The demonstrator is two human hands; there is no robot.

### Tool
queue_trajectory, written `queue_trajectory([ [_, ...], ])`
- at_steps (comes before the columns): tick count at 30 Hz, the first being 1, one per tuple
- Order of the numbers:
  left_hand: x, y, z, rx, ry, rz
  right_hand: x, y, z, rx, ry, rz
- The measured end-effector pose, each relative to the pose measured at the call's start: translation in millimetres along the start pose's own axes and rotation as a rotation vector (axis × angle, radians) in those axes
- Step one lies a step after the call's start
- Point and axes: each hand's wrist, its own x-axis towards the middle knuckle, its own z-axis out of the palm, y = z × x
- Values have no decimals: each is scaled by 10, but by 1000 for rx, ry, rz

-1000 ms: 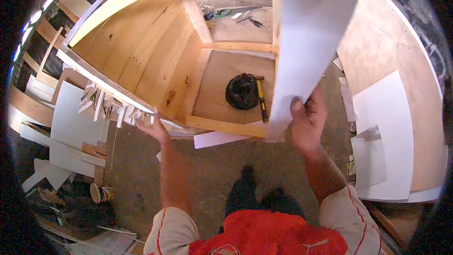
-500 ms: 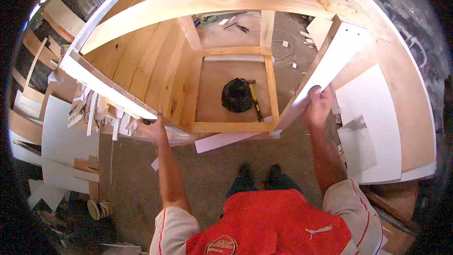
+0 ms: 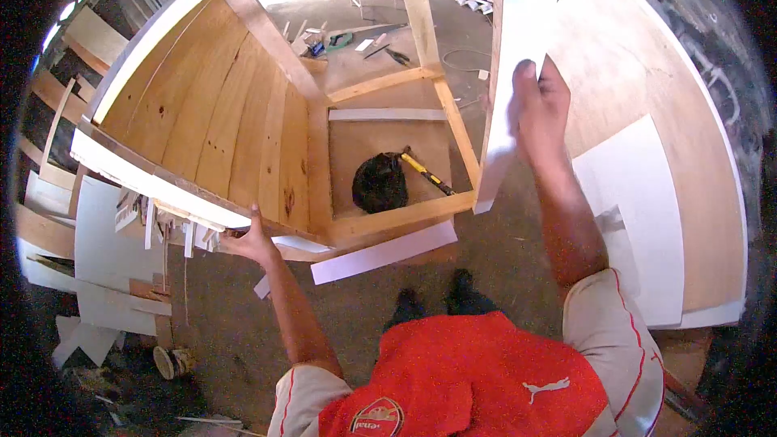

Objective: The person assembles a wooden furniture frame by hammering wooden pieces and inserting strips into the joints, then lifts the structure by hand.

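Note:
A large wooden frame [image 3: 388, 226] with one side of planks [image 3: 218, 113] stands in front of me. My left hand [image 3: 249, 241] grips the lower end of its white-edged left side. My right hand [image 3: 541, 109] is closed round the white upright board [image 3: 506, 125] on the right, thumb on the near face. Through the frame's opening show a black bundle [image 3: 380, 184] and a hammer [image 3: 427, 175] with a yellow and black handle, lying on a brown panel. A white strip [image 3: 384, 252] sticks out below the frame's near bar.
Pliers [image 3: 397, 57] and a green-handled saw [image 3: 340, 41] lie beyond the frame. A large panel with white sheets [image 3: 639, 202] leans at the right. Offcuts and white boards [image 3: 117, 247] are stacked at the left, with a small bucket [image 3: 172, 362] below them.
The frame has turned and tilted relative to my view, and its top bar has left the picture. My right hand has moved up along the white board; my left hand keeps its hold.

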Motion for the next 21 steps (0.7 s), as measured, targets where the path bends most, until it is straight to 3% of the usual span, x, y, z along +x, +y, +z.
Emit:
queue_trajectory([
  [3, -82, 527, 210, 37, 0, -31, 675, 242, -131, -262, -59, -52],
  [7, -50, 776, 582, 7, 67, 77, 1222, 293, -131, 91, -109, 44],
  [12, 31, 1291, 941, 298, 179, 164, 1785, 443, -188, 226, -153, 117],
  [15, 170, 1359, 1146, 289, 180, 222, 2141, 585, -225, 273, -172, 146],
  [18, 297, 1549, 1234, 352, 186, 247, 2425, 656, -87, 142, -127, -131],
  [21, 363, 1809, 1248, 435, 174, 211, 2663, 561, 95, -72, -87, -142],
])
